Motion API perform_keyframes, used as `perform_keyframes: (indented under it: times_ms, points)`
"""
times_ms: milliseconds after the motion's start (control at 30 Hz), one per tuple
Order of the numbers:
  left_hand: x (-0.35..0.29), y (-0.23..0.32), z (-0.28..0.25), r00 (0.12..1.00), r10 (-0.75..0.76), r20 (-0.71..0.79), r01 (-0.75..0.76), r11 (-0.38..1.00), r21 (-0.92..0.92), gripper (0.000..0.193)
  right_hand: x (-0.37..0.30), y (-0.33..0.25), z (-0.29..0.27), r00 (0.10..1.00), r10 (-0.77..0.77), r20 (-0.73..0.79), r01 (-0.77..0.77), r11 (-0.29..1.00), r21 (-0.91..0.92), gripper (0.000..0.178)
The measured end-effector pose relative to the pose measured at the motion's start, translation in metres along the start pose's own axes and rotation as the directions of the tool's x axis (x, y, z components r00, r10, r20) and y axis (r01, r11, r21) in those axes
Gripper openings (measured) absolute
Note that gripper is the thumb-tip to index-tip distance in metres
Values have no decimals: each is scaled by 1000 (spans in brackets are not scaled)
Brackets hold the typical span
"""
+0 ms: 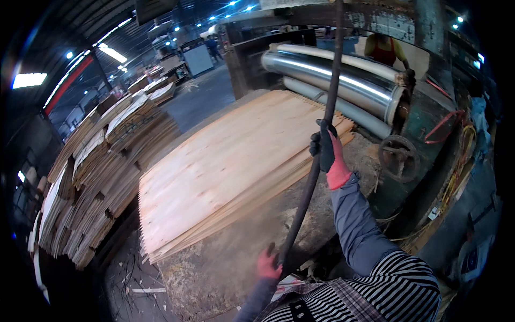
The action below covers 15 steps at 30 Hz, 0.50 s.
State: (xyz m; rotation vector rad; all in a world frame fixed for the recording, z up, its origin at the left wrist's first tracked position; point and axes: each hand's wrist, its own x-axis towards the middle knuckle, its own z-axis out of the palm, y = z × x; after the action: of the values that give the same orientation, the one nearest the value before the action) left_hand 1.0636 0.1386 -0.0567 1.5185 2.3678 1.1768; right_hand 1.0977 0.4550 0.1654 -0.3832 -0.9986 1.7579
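Taking the pile of pale wood sheets (230, 172) as the centre of a clock, I can see the worker at about 4:30, in a striped garment (397, 284) and grey-blue sleeves. The worker's right hand (328, 147), in a dark glove with a pink cuff, is between 2 and 3 o'clock, its fingers closed tightly around a dark pole (312, 185). That pole slants past the sheets on their right, from beyond the top of my view down to about 5 o'clock, near the worker's waist. The left hand (268, 263), pink-gloved and blurred, is just beside the pole's lower part at a little past 5; whether its fingers grip the pole or only lie near it, I cannot tell.

The sheets have jagged ends and rest on a rough brown surface (204, 284). Towards 1:30, close to their far end, is a shiny metal roller (338, 80) with paler rollers above and below it. A rusty handwheel (398, 158) is at 3 o'clock. Beyond the rollers, at 2, is a co-worker in a red apron (380, 51). Tall stacks of sheets (107, 182) fill 9 o'clock.
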Motion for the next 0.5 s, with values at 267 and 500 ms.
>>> perform_keyframes:
  times_ms: [267,500]
  points:
    - [23,13,22,989,-144,-7,139,934,328,50,13,14,-11,998,-6,-66,4,1000,-26,28]
    - [3,-61,85,990,-124,-65,133,980,148,51,13,21,-5,993,26,-114,-25,1000,13,19]
